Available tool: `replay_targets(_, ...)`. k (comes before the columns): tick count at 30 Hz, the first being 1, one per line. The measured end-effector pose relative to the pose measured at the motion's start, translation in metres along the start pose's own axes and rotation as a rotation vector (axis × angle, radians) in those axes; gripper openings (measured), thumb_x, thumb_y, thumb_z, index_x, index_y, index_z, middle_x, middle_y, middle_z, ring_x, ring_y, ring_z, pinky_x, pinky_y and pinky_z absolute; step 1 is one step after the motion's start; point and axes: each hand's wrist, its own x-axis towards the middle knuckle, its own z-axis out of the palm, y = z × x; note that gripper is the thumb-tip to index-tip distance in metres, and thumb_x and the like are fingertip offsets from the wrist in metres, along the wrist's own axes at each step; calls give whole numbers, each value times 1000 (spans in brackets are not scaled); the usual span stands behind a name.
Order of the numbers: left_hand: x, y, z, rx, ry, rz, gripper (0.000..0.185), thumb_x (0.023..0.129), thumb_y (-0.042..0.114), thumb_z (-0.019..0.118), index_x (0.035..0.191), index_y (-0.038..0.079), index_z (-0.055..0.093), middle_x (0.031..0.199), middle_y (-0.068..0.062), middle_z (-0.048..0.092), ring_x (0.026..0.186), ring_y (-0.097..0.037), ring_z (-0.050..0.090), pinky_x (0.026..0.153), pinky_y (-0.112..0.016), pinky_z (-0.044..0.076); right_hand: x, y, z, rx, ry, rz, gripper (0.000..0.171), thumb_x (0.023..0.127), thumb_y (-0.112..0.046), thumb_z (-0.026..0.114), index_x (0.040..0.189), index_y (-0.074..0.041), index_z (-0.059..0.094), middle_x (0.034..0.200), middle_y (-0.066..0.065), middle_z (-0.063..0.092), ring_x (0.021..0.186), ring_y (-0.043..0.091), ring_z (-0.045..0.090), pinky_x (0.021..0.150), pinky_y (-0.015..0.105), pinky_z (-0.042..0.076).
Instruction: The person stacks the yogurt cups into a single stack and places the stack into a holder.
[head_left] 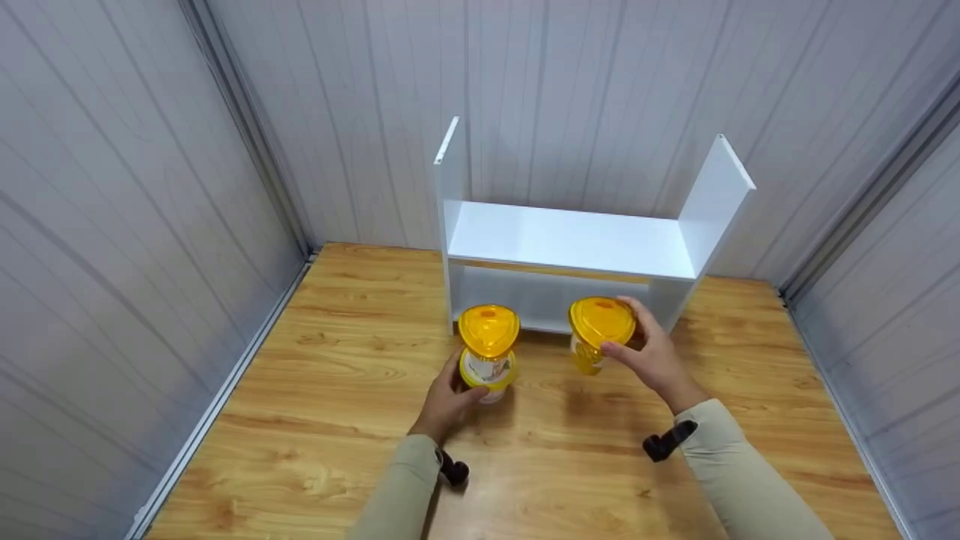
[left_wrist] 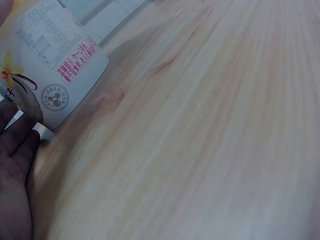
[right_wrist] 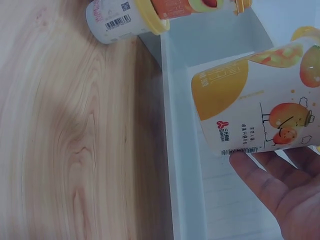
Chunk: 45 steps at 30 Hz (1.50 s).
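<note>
Head view: high, looks forward and down over the wooden surface [head_left: 315, 420] to the white shelf [head_left: 570, 240] at centre. Wrist views: very close, low along the surface. Right wrist shares the shelf [right_wrist: 185, 150] with head view.

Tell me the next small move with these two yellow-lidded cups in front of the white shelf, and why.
Probably carry the right cup forward onto the lower level of the white shelf. The right hand already grips it, apparently lifted just in front of that opening; the wrist view shows white board beneath it. The left hand holds the left cup further back over the wooden table, so it can follow.
</note>
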Motion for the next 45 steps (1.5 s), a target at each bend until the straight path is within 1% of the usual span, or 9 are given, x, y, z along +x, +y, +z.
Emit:
replay_targets(6, 0, 0, 0, -6, 1, -11, 97, 85, 19, 83, 162, 15, 24, 160, -13, 36, 147, -30, 34, 122, -43, 23, 0, -19, 7, -43, -10, 17, 78, 93, -12, 74, 157, -10, 30, 145, 19, 46, 123, 34, 52, 94, 22, 52)
replay_targets(9, -5, 12, 0, -21, -6, -4, 97, 85, 21, 84, 161, 12, 25, 160, -15, 37, 147, -32, 34, 122, -44, 23, -3, -36, 11, -68, -19, 19, 79, 93, -15, 75, 157, -9, 29, 146, 18, 45, 126, 34, 52, 100, 32, 50)
replay_targets(12, -5, 12, 0, -4, -8, 3, 96, 85, 25, 84, 161, 15, 26, 160, -13, 38, 147, -30, 35, 122, -43, 24, 1, -31, 12, -65, -15, 7, 79, 92, -18, 76, 157, -13, 31, 144, 15, 47, 124, 32, 53, 102, 42, 50)
replay_targets(19, 0, -1, -2, 29, -2, 19, 96, 84, 29, 84, 161, 21, 27, 159, -7, 40, 145, -25, 37, 122, -40, 26, 12, -20, 13, -70, -9, 14, 80, 93, -25, 76, 158, -20, 30, 146, 12, 46, 125, 30, 52, 96, 30, 52)
replay_targets(23, 0, -3, -2, 18, -1, 24, 95, 84, 27, 84, 161, 20, 28, 159, -7, 40, 145, -25, 37, 122, -40, 25, 14, -25, 16, -86, -7, 21, 81, 92, -32, 77, 158, -21, 31, 146, 10, 46, 126, 29, 51, 99, 33, 52)
replay_targets(31, 1, -4, 0, -68, -13, 29, 95, 86, 16, 82, 162, 15, 24, 160, -12, 37, 146, -29, 35, 122, -42, 25, 19, -29, 22, -68, -16, -50, 74, 93, -22, 74, 156, -18, 34, 141, 10, 51, 120, 28, 55, 96, 36, 53)
replay_targets(36, 1, -3, 0, -67, -12, 19, 97, 85, 16, 82, 162, 12, 23, 160, -15, 36, 147, -32, 33, 122, -44, 24, 21, -36, 23, -63, -20, -39, 73, 93, -25, 74, 155, -22, 35, 141, 8, 51, 121, 27, 55, 100, 41, 52)
replay_targets(40, 0, -1, 0, -40, -5, 7, 95, 86, 19, 82, 162, 17, 24, 160, -11, 37, 147, -29, 34, 122, -42, 24, 25, -40, 24, -61, -30, -38, 73, 95, -24, 73, 156, -22, 34, 141, 9, 51, 122, 27, 55, 102, 43, 50)
replay_targets(45, -2, 0, 0, -38, -10, 4, 94, 86, 22, 82, 161, 24, 26, 160, -5, 39, 146, -24, 35, 122, -39, 26, 29, -45, 27, -43, -35, -59, 69, 96, -23, 72, 155, -21, 35, 138, 9, 52, 120, 27, 56, 98, 35, 53)
